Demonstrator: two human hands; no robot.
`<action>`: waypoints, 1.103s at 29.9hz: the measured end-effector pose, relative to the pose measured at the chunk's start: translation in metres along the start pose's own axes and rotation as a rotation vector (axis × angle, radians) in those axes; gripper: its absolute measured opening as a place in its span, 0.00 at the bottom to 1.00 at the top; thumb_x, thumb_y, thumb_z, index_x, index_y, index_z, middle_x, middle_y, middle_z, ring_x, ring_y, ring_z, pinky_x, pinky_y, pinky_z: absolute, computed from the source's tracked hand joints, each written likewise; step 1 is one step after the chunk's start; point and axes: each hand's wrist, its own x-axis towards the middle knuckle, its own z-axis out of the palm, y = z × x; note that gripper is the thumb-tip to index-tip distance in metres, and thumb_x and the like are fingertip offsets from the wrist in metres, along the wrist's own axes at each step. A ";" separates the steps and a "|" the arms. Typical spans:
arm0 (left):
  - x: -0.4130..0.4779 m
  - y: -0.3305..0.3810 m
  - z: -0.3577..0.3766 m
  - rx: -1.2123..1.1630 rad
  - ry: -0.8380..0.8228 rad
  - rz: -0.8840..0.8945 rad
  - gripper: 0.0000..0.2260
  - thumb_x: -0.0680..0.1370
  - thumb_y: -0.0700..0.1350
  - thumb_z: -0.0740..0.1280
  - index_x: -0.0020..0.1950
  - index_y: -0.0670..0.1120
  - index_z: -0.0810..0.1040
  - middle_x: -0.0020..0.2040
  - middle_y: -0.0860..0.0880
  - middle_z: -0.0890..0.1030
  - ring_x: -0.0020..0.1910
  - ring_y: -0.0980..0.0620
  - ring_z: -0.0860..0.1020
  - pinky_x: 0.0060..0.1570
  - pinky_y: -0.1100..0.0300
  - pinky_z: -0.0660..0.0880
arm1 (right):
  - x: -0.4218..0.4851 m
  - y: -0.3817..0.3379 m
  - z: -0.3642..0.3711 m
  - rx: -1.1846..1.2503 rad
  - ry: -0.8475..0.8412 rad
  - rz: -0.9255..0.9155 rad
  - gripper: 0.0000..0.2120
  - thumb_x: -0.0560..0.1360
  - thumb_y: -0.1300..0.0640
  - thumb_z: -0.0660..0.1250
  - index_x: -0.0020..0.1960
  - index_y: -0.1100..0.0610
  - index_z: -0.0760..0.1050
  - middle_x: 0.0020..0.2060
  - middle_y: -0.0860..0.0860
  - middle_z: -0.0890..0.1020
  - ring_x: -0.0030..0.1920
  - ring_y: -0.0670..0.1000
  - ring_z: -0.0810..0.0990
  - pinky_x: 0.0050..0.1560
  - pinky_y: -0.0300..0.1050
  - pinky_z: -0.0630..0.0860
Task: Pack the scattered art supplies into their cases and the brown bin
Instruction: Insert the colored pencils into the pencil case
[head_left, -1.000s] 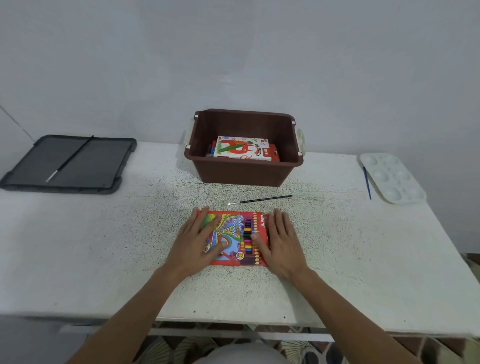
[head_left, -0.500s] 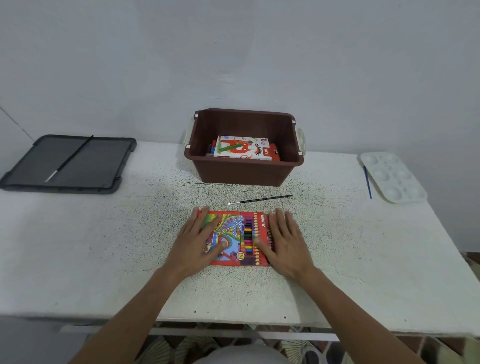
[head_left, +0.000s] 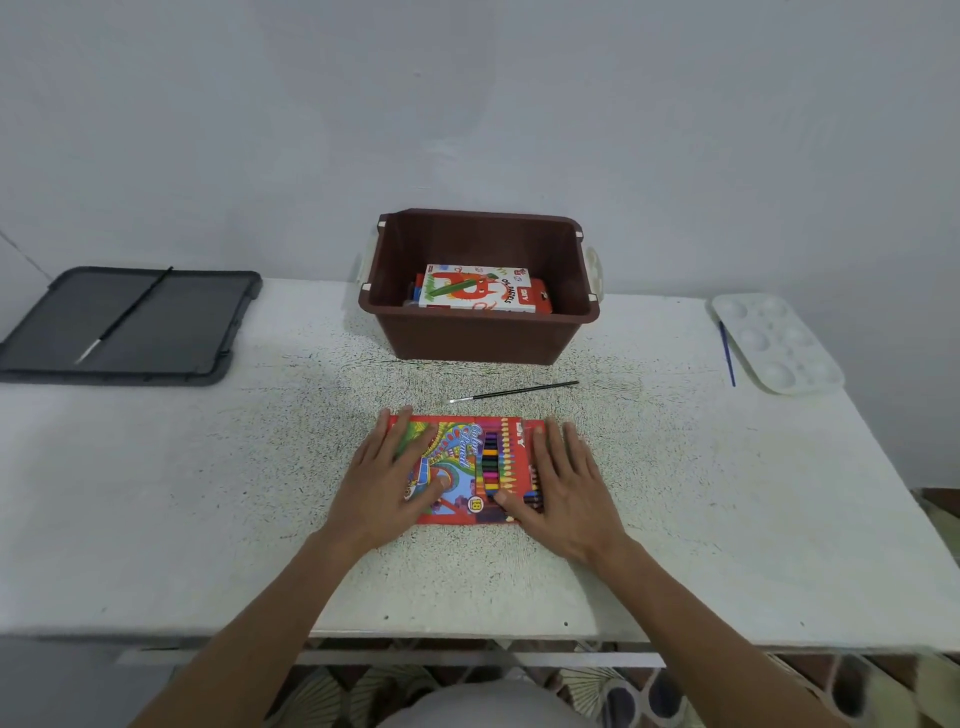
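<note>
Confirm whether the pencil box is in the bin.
No, the pencil box lies on the table under the left hand and right hand, short of the bin.

A white counter (head_left: 208, 519) fills most of the view, its top sprinkled with fine dark speckles (head_left: 363, 374) that are densest across the middle and thin out toward the left and right ends. A few small dark dots (head_left: 386, 617) sit along its near edge. At the far left a dark grey tray (head_left: 182, 322) with a raised rim lies flat, its left corner reaching past the counter's edge. Behind everything stands a plain pale wall (head_left: 467, 104). Under the near edge runs a pale rail (head_left: 467, 659), and below it shows floor (head_left: 332, 696) with a fan-shaped pattern.
</note>
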 end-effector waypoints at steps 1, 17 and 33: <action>0.000 0.000 0.000 0.001 -0.001 -0.001 0.38 0.74 0.73 0.44 0.79 0.57 0.51 0.80 0.54 0.40 0.77 0.52 0.35 0.72 0.49 0.45 | -0.003 0.002 0.001 -0.012 0.003 -0.005 0.49 0.70 0.21 0.37 0.76 0.55 0.29 0.77 0.53 0.35 0.76 0.54 0.30 0.78 0.52 0.38; -0.001 0.001 0.000 0.009 -0.003 -0.009 0.38 0.74 0.73 0.43 0.79 0.56 0.51 0.80 0.52 0.42 0.77 0.51 0.36 0.73 0.46 0.47 | -0.018 -0.005 0.007 -0.048 0.024 -0.015 0.52 0.70 0.20 0.38 0.77 0.58 0.30 0.77 0.56 0.35 0.77 0.55 0.31 0.78 0.54 0.39; -0.002 0.006 -0.002 0.003 0.000 -0.020 0.39 0.72 0.74 0.42 0.79 0.57 0.51 0.80 0.52 0.42 0.77 0.51 0.36 0.71 0.49 0.44 | -0.032 -0.016 0.013 -0.073 0.031 0.034 0.52 0.71 0.21 0.41 0.78 0.57 0.33 0.77 0.58 0.36 0.77 0.58 0.32 0.77 0.56 0.39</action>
